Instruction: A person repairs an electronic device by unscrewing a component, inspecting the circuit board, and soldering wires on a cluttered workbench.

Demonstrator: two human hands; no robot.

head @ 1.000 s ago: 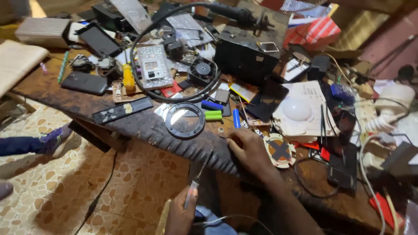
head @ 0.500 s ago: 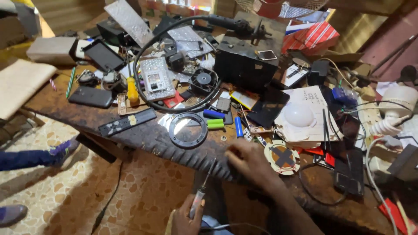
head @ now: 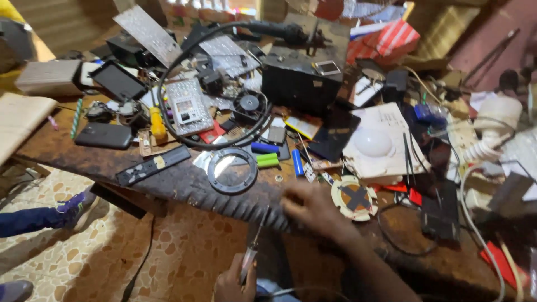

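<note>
Down at the cluttered brown wooden surface (head: 184,182), left hand (head: 235,282) grips a thin metal-tipped tool (head: 253,251) pen-style, tip up; right hand (head: 313,207) rests blurred near the round white disc (head: 354,198), grip unclear.

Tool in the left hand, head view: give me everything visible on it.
The tool is slim and pen-like: a thin dark metal shaft rising to a tip near the workbench edge, and a pale handle lower down. The left hand grips the handle at the bottom of the frame, holding it tilted, tip up and slightly right. The tip's shape is too small to tell. The right hand, blurred, rests on the bench edge beside the tip.
</note>
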